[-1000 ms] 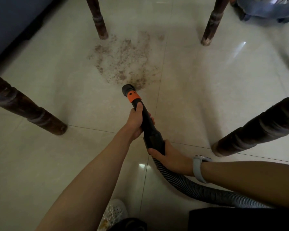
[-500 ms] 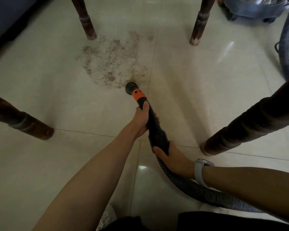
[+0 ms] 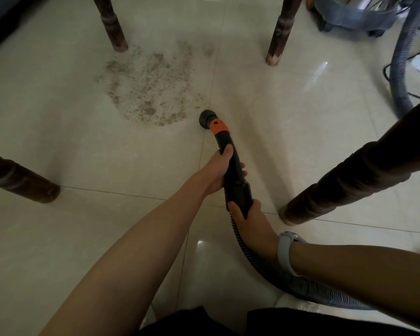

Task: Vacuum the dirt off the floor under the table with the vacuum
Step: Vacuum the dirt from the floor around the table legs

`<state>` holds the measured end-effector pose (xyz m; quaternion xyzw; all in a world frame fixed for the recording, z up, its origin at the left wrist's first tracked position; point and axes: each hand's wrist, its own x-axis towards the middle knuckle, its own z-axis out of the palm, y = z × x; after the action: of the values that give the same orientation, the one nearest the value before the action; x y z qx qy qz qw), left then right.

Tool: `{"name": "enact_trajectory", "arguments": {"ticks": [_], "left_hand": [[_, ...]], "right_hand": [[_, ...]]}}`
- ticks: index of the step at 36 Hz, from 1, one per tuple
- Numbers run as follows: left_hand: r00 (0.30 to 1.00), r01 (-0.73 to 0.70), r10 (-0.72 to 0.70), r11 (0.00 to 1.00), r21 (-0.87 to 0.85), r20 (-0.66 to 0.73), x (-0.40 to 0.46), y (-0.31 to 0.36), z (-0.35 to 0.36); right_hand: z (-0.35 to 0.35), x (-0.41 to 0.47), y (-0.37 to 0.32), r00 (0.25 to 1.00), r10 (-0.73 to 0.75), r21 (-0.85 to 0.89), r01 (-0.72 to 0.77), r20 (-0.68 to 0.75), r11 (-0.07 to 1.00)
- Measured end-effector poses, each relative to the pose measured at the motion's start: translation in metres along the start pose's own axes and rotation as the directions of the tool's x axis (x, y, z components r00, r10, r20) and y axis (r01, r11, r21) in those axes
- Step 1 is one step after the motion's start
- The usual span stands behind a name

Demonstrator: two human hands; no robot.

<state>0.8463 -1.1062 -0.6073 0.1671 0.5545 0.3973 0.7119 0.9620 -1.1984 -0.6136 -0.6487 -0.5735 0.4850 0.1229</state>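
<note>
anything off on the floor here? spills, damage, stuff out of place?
One spill: a patch of brown dirt scattered on the pale tiles between the far table legs, just left of the vacuum nozzle. Left hand and right hand both grip the wand. Nothing looks damaged.

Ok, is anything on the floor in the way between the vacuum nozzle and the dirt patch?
Nothing visible is. The nozzle sits just right of the dirt patch, with only bare tile between them. The far-left table leg stands at the patch's far edge, so the dirt beside it needs working around.
</note>
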Motion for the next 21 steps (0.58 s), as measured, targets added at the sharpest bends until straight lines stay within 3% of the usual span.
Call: {"name": "enact_trajectory", "arguments": {"ticks": [8,21], "left_hand": [[0.999,-0.051,0.051,0.998,0.044,-0.016,0.000,-0.004,-0.009],[0.963,-0.162,0.183,0.980,0.120,-0.197,-0.006,-0.002,-0.051]], "right_hand": [[0.001,0.005,-0.004,0.995,-0.006,-0.015,0.008,0.102,1.000],[0.027,0.017,-0.030,0.976,-0.060,-0.065,0.075,0.210,0.995]]}}
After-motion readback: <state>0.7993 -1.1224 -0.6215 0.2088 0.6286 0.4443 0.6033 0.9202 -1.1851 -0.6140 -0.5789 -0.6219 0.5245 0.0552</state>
